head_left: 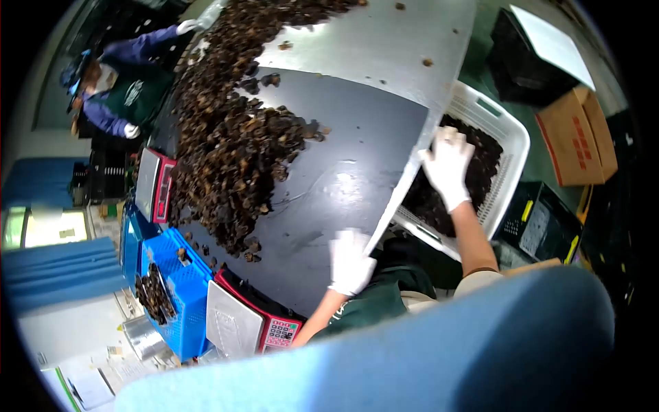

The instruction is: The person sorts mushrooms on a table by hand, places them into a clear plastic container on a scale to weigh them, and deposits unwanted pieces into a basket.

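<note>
My right hand (449,166), in a white glove, is over the white basket (516,154), its thumb apart from the fingers and nothing visible in it. Dark brown pieces (484,161) fill much of that basket, which stands beside the table. Slightly blurred, my gloved left hand (351,264) is at the near edge of the metal table (391,147); its fingers are apart, and no item shows in it. A large heap of dark, mushroom-like pieces (223,161) lies on the table, left of both hands.
Two red scales (278,333) (163,189) and a blue crate (185,295) line the table's left side. A co-worker (137,89) stands at the upper left. Right are a cardboard box (597,141) and black crates (511,69) (549,240). A blue surface (412,343) crosses the bottom.
</note>
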### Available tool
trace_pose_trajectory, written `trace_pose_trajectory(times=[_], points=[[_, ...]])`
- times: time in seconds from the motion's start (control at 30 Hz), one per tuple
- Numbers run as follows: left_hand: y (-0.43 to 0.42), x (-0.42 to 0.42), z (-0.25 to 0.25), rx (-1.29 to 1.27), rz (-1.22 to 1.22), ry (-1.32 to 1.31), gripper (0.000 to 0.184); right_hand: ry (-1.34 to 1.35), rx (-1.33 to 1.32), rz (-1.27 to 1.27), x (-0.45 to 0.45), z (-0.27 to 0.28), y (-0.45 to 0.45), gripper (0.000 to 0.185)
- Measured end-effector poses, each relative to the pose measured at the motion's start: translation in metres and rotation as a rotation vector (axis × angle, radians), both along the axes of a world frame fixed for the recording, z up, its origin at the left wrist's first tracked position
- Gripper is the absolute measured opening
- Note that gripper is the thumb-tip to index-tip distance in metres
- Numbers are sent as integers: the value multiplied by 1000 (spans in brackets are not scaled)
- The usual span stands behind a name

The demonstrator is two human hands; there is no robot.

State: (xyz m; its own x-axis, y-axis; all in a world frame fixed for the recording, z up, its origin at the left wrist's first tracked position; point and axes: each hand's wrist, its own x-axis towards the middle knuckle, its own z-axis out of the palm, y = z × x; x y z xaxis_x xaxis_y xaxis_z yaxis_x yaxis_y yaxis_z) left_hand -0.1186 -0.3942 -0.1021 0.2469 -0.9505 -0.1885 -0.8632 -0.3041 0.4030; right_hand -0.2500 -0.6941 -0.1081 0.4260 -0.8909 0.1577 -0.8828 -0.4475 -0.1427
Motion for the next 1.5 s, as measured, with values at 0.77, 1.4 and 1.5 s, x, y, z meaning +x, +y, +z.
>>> trace_pose_trajectory(times=[0.77, 1.4, 1.5], points=[[32, 89, 9, -448, 165, 514, 21, -571, 137, 1276, 256, -41, 172, 30], [18, 270, -10, -409, 723, -377, 38, -547, 53, 908, 337, -13, 153, 70], [43, 261, -26, -591, 740, -402, 17, -611, 346, 1162, 297, -22, 176, 61]])
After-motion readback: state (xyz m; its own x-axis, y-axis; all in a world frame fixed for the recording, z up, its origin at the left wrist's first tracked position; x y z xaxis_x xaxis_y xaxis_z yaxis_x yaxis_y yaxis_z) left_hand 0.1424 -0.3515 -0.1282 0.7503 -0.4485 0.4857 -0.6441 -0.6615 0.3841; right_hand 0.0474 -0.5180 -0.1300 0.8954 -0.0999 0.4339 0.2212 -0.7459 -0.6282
